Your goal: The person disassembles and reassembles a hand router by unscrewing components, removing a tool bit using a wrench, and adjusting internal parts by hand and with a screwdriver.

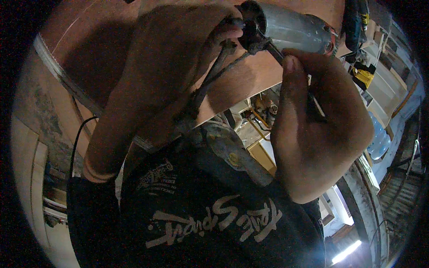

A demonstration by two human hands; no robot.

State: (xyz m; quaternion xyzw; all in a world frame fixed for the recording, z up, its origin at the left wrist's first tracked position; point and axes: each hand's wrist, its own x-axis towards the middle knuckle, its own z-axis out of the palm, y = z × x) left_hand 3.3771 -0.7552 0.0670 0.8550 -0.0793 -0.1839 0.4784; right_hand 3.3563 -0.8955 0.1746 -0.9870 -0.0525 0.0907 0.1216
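A grey metal cylinder [292, 29] with a dark end, perhaps a motor housing, lies at the top centre. My left hand [178, 40] is closed, its fingertips at a dark fitting [252, 33] at the cylinder's left end; the palm side is in shadow. My right hand [324, 102] pinches a thin dark rod [276, 53] between thumb and finger. The rod's far tip reaches toward that fitting. Dark cord-like strands [214, 73] hang below the left fingers and run down toward my shirt.
A reddish-brown board [237, 89] with a pale edge lies beneath the work. Beyond its lower edge are cluttered parts [263, 107]. At right stand a yellow-and-black item [364, 77], a pale tray [385, 94] and a clear blue bottle [380, 136]. A lit tube [346, 251] glows at lower right.
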